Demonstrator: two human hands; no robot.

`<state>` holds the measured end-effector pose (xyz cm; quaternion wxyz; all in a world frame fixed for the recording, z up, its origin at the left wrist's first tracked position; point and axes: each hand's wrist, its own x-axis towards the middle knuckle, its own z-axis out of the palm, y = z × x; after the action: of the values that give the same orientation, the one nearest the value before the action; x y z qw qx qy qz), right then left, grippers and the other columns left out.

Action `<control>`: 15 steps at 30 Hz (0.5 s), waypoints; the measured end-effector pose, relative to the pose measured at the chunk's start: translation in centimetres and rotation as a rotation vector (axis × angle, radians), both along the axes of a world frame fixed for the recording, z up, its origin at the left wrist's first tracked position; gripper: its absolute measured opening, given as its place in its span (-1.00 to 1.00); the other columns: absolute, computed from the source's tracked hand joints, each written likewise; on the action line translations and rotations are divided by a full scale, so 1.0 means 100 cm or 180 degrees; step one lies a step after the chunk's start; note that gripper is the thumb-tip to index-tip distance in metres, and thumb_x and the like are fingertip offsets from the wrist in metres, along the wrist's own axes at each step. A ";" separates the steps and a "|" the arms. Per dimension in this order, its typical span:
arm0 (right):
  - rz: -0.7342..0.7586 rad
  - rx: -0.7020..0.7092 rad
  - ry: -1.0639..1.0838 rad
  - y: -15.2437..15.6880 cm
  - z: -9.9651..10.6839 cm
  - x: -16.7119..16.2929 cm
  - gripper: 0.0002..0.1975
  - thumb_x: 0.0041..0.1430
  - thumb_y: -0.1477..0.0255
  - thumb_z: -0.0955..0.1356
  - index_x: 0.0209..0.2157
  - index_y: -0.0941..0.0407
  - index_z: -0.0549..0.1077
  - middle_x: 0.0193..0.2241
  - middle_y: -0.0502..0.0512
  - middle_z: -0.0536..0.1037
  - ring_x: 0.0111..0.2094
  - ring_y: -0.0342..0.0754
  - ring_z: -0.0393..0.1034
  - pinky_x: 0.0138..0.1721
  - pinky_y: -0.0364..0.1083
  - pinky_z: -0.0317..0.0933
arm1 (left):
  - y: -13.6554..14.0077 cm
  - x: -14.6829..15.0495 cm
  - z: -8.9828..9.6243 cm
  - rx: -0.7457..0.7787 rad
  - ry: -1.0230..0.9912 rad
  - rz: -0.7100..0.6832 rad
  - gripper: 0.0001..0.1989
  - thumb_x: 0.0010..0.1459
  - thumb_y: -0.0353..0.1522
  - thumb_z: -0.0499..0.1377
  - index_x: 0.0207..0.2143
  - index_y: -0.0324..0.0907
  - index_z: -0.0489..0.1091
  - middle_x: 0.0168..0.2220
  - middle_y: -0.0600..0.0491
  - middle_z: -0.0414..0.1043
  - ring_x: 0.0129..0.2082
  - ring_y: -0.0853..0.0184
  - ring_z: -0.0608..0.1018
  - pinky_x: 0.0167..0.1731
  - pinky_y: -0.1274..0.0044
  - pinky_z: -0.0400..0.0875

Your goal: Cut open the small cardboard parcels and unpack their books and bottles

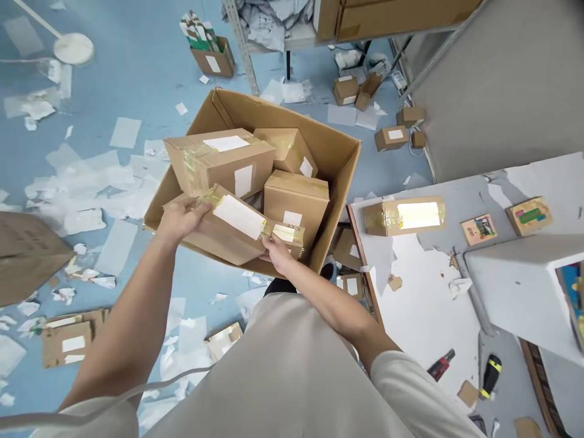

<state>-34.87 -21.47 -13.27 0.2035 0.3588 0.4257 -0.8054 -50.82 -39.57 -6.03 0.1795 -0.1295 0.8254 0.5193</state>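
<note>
A large open cardboard carton [340, 182] stands before me with several taped parcels inside. Both my hands grip a labelled cardboard box [228, 240] at the carton's near side. At its left end, my left hand [180, 220] is closed, thumb on the top edge. My right hand [277, 254] is closed at the right end, next to a small labelled box [292, 234]; its lower fingers are hidden. Behind lie a big parcel [219, 161], a second parcel [285, 149] and an upright box [296, 198].
A workbench [424, 286] on the right bears a taped parcel [406, 216], a box cutter [441, 365] and a yellow-black tool [491, 376]. Paper scraps [82, 188] litter the blue floor. A metal shelf [292, 42] stands beyond the carton, and small boxes [391, 139] lie near the wall.
</note>
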 end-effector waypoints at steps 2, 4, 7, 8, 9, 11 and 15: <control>-0.0177 0.0140 0.0188 0.011 0.013 0.011 -0.58 0.13 0.23 0.36 0.04 -0.03 0.36 -0.03 0.02 0.52 -0.13 -0.05 0.47 -0.12 0.03 0.41 | 0.007 0.015 0.016 -0.0387 0.0179 -0.0230 -0.72 -0.13 -0.23 0.39 -0.31 -0.06 0.52 -0.22 0.17 0.54 0.20 -0.10 0.30 0.29 0.02 -0.05; -0.0378 0.0532 0.0525 0.033 0.027 0.025 -0.48 0.10 0.18 0.37 0.10 -0.02 0.34 -0.04 0.02 0.53 -0.08 -0.01 0.45 -0.04 0.03 0.38 | 0.018 0.034 0.031 -0.0326 0.0324 -0.0449 -0.61 -0.08 -0.16 0.35 -0.16 -0.07 0.50 -0.14 0.16 0.55 0.10 -0.01 0.43 0.24 0.08 0.14; -0.0594 0.1358 0.1064 0.080 0.048 0.053 -0.40 0.09 0.10 0.37 0.14 0.02 0.35 0.01 0.05 0.52 0.02 0.02 0.40 0.10 0.02 0.26 | 0.042 0.070 0.044 0.0389 0.0093 -0.0592 -0.39 -0.16 -0.12 0.39 -0.04 -0.12 0.41 -0.04 0.05 0.53 0.04 0.09 0.50 0.17 0.20 0.29; -0.0612 0.1602 0.1179 0.098 0.054 0.066 -0.40 0.11 0.09 0.36 0.15 0.03 0.35 0.03 0.06 0.50 0.04 0.03 0.38 0.13 0.02 0.22 | 0.052 0.083 0.046 0.0590 -0.0036 -0.0668 -0.34 -0.19 -0.11 0.40 -0.01 -0.13 0.39 -0.02 0.01 0.52 0.04 0.10 0.50 0.16 0.23 0.31; -0.0611 0.1817 0.1249 0.116 0.061 0.081 -0.40 0.12 0.09 0.35 0.15 0.03 0.35 0.05 0.06 0.49 0.06 0.04 0.37 0.16 0.02 0.19 | 0.062 0.096 0.047 0.0769 -0.0150 -0.0777 -0.31 -0.20 -0.10 0.41 0.00 -0.13 0.38 0.00 -0.02 0.51 0.05 0.10 0.49 0.15 0.25 0.33; -0.0625 0.2205 0.1279 0.153 0.072 0.117 -0.42 0.16 0.08 0.32 0.16 0.03 0.34 0.09 0.07 0.45 0.10 0.04 0.33 0.19 0.02 0.14 | 0.088 0.122 0.047 0.1046 -0.0331 -0.1027 -0.30 -0.20 -0.07 0.40 0.00 -0.12 0.36 0.00 -0.06 0.51 0.07 0.09 0.48 0.11 0.27 0.37; -0.0931 0.2876 0.0990 0.219 0.081 0.202 -0.46 0.18 0.10 0.31 0.13 0.05 0.34 0.07 0.13 0.46 0.09 0.06 0.32 0.14 0.05 0.17 | 0.157 0.182 0.042 0.1239 -0.0804 -0.1460 -0.33 -0.23 -0.03 0.40 -0.09 -0.16 0.36 -0.11 -0.11 0.56 -0.02 0.04 0.55 0.00 0.19 0.46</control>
<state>-14.62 0.42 -5.18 -0.1532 0.3427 0.7026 -0.6045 -32.67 -23.89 -1.85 0.4141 0.0332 0.6895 0.5933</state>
